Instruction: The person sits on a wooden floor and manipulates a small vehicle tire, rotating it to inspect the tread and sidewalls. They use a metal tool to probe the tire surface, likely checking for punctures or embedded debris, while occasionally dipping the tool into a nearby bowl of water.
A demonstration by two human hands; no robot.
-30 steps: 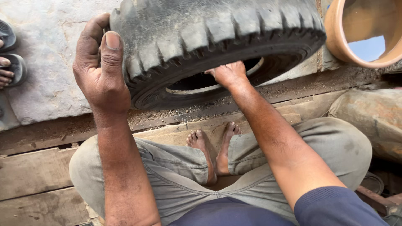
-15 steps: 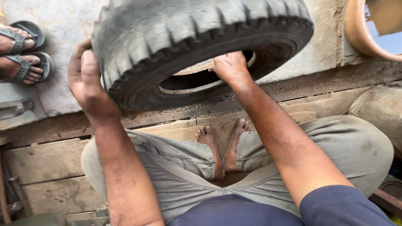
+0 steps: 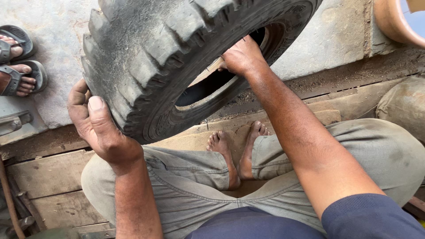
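Observation:
A large black tyre (image 3: 177,57) with deep tread blocks stands tilted on its edge in front of me. My left hand (image 3: 99,128) grips the tread at the tyre's lower left, thumb up along the rubber. My right hand (image 3: 241,55) hooks over the inner rim of the tyre's opening, fingers reaching inside. I sit cross-legged in grey trousers, bare feet (image 3: 237,148) together just below the tyre.
Another person's sandalled feet (image 3: 17,62) stand on the concrete at the upper left. An orange clay pot (image 3: 389,22) sits at the upper right. Wooden planks (image 3: 48,177) lie beneath me, with a metal rod (image 3: 9,199) at the lower left.
The tyre has been turned and tipped more upright, swinging left. My left hand slid down to its lower left edge; my right hand stayed on the inner rim.

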